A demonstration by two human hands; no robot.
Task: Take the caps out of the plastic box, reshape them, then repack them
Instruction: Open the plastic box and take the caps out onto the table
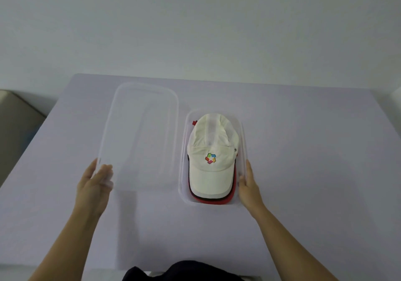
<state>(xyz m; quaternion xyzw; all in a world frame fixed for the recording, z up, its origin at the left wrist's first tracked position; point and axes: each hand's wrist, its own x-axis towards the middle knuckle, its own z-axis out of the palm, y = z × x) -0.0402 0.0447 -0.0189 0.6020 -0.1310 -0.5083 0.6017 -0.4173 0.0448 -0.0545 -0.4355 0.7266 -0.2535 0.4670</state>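
Observation:
A clear plastic box [183, 150] stands on the table right of centre, uncovered. Inside lies a stack of caps, brims toward me. A white cap [213, 139] with a coloured logo is on top; under its brim show a thin black edge and a red cap's brim [217, 202]. The clear lid [141, 133] is held tilted above the table to the left of the box. My left hand [93, 185] pinches the lid's near left corner, thumb on top and fingers showing through the plastic. My right hand [249, 187] rests with straight fingers against the box's right wall.
The pale lilac table [303, 150] reaches to a white wall at the back. Its left edge drops off to a beige and grey floor area [15, 117]. Dark clothing [184, 272] shows at the bottom edge.

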